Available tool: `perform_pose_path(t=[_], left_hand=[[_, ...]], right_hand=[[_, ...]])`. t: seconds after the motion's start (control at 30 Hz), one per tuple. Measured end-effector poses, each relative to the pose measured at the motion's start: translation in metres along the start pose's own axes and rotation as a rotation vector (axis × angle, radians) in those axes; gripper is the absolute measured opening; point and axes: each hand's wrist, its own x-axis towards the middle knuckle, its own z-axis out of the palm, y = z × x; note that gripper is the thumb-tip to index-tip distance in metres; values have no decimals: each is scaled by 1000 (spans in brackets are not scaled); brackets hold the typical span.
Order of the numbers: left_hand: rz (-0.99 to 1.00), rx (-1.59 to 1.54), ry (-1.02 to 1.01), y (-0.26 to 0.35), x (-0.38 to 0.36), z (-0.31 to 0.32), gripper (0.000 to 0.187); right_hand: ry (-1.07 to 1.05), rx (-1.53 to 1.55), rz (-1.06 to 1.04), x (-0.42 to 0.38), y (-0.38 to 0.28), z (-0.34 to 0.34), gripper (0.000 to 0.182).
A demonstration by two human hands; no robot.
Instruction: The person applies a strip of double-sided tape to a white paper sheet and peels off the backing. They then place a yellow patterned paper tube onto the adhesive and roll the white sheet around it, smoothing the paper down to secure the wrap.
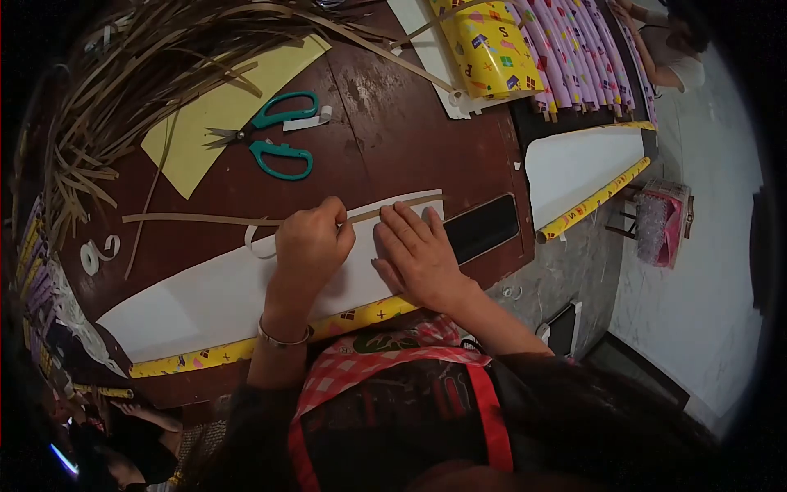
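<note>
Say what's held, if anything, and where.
The left hand sits fisted over the brown strip midway, grip hidden; the right hand lies flat, holding nothing.

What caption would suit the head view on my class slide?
Left hand curled, right hand flat, on a brown strip crossing white paper; teal-handled scissors beyond.

Free room over tabletop (410, 139) beyond brown strip (205, 219); obstacles, scissors (240, 135) left, yellow roll (493, 53) right

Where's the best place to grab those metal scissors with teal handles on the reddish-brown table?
I'd take the teal-handled metal scissors by their looped handles, from the person's right: the loops splay toward that side, while the parted blades point left over the pale yellow sheet.
</note>
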Motion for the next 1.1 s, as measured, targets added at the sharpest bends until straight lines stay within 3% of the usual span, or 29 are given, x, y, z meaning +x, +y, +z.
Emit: perform_pose_path(t=[0.3, 0.4, 0.47, 0.57, 0.7, 0.87, 1.1], left_hand=[[34, -167, -68, 1, -17, -28, 18], [35, -255, -188, -6, -20, -39, 21], [33, -417, -300, -13, -22, -45, 23], [43, -656, -280, -18, -28, -45, 24], [73, -565, -294, -34, -32, -61, 26], [-24, -427, -134, -52, -48, -89, 31], [-130, -170, -57, -54, -80, -124, 32]], right_hand=[[-5, -36, 15, -1, -5, 5, 55], [-26, -54, 23, -2, -7, 7, 56], [-18, -59, 18, -2, -6, 9, 56], [-11, -57, 10, -2, -6, 10, 54], [15, -63, -3, -1, -5, 12, 51], [28, -58, -14, -2, -4, 14, 52], [-3, -77, 0, -2, -5, 13, 53]])
